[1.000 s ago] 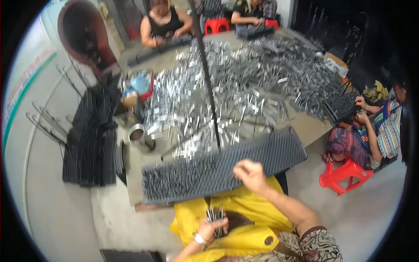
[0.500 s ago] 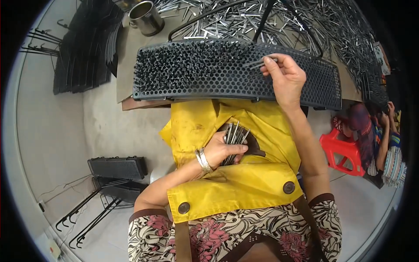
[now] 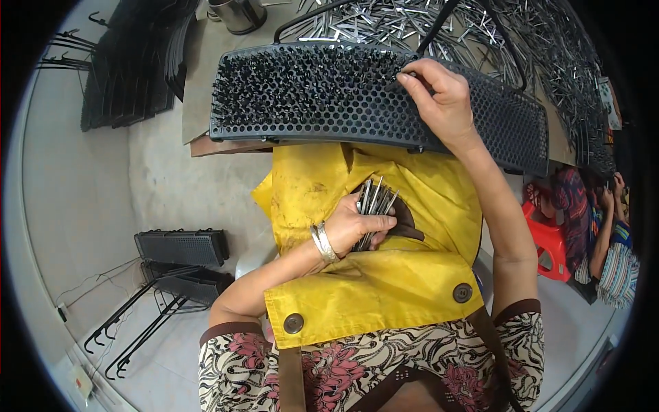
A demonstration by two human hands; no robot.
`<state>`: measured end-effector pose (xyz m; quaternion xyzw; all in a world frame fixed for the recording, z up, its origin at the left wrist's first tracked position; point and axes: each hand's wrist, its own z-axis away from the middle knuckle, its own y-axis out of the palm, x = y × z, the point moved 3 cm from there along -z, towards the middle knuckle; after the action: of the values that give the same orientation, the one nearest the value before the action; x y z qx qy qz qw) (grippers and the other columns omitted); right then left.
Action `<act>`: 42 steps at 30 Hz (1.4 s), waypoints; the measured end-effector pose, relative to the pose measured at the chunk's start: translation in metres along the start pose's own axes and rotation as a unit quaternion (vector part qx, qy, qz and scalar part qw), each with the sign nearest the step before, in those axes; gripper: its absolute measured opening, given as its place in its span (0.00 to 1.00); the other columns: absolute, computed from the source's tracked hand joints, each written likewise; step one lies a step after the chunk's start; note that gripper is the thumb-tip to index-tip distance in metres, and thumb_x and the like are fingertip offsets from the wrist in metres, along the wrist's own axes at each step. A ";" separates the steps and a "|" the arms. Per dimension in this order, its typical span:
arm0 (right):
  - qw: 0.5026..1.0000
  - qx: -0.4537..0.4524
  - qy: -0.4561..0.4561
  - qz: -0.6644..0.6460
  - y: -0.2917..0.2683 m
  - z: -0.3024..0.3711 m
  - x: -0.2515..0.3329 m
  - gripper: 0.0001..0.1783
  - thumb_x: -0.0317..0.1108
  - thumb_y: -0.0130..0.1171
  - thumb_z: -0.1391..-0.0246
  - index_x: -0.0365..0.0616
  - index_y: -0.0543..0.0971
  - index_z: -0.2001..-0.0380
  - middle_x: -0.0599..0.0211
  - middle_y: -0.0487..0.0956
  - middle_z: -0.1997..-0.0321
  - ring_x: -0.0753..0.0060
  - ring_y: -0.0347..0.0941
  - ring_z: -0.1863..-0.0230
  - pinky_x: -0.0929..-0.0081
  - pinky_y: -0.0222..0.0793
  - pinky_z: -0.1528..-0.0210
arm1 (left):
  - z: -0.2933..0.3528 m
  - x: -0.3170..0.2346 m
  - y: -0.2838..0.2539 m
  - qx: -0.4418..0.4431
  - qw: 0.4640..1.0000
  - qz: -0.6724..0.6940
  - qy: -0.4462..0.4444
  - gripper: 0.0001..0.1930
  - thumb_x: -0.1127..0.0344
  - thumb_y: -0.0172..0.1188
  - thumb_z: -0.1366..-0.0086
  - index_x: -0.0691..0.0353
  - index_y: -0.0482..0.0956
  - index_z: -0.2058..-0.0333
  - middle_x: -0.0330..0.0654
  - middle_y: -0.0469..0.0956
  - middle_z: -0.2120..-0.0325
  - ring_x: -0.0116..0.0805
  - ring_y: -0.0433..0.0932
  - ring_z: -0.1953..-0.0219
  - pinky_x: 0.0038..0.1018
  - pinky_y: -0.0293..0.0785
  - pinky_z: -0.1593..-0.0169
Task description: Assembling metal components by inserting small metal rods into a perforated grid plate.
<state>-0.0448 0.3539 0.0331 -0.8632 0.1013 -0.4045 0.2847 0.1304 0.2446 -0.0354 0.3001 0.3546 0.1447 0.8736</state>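
Over my apron, my left hand (image 3: 349, 228) is closed round a bundle of thin metal rods (image 3: 375, 197), their ends sticking up past the thumb. A long black rack (image 3: 508, 115) full of round holes lies across in front of me. Dark rod ends (image 3: 288, 86) crowd its left and middle part, while the holes on the right and along the near edge show bare. My right hand (image 3: 443, 99) is at the rack beside the edge of the filled area, thumb and forefinger pinched on a thin metal rod that the fingers mostly hide.
Loose metal rods (image 3: 384, 24) lie heaped on the table behind the rack. A metal mug (image 3: 238, 15) stands at the far left. More black racks (image 3: 182, 247) rest on the floor at left. At right are a red stool (image 3: 549, 240) and another person (image 3: 611, 233).
My right hand has moved a little up and left over the rack, and the rods that stuck out from its fingertips are now mostly hidden. My left hand keeps its bundle.
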 end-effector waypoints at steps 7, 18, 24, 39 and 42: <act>1.000 0.020 -0.010 -0.011 0.003 -0.002 0.003 0.05 0.22 0.58 0.57 0.34 0.75 0.73 0.63 0.75 0.77 0.76 0.72 0.76 0.82 0.66 0.74 | 0.000 -0.001 -0.002 -0.007 1.000 -0.001 -0.006 0.08 0.76 0.62 0.51 0.64 0.73 0.71 0.38 0.71 0.86 0.27 0.69 0.86 0.23 0.65 0.82; 1.000 -0.012 0.003 0.019 -0.003 0.021 0.030 0.04 0.21 0.58 0.58 0.34 0.75 0.75 0.64 0.75 0.77 0.77 0.71 0.76 0.84 0.65 0.73 | 0.001 -0.017 -0.001 0.004 0.998 0.060 0.035 0.07 0.76 0.61 0.50 0.67 0.73 0.71 0.39 0.71 0.85 0.27 0.69 0.86 0.21 0.64 0.84; 0.984 -0.085 0.150 -0.049 -0.006 0.024 0.006 0.11 0.26 0.60 0.54 0.34 0.75 0.65 0.75 0.74 0.78 0.90 0.66 0.77 0.91 0.62 0.76 | 0.005 -0.015 -0.001 0.002 0.998 0.062 0.026 0.08 0.76 0.61 0.50 0.66 0.73 0.71 0.39 0.71 0.85 0.28 0.69 0.86 0.22 0.64 0.84; 0.997 0.057 -0.006 0.047 0.009 0.003 0.010 0.04 0.26 0.53 0.51 0.36 0.75 0.71 0.65 0.72 0.86 0.78 0.68 0.85 0.82 0.62 0.81 | 0.006 -0.020 -0.001 -0.001 0.999 0.042 0.023 0.10 0.76 0.61 0.51 0.65 0.72 0.68 0.38 0.69 0.85 0.29 0.68 0.85 0.24 0.64 0.82; 0.993 0.048 -0.046 0.102 0.009 0.006 0.006 0.06 0.27 0.55 0.52 0.36 0.75 0.70 0.63 0.72 0.85 0.77 0.68 0.84 0.83 0.63 0.80 | 0.004 -0.021 0.000 -0.001 0.998 0.049 0.027 0.09 0.76 0.62 0.51 0.66 0.73 0.70 0.38 0.70 0.85 0.28 0.68 0.86 0.23 0.64 0.83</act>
<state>-0.0361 0.3469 0.0288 -0.8512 0.1560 -0.3378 0.3701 0.1189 0.2332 -0.0218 0.3124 0.3634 0.1953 0.8557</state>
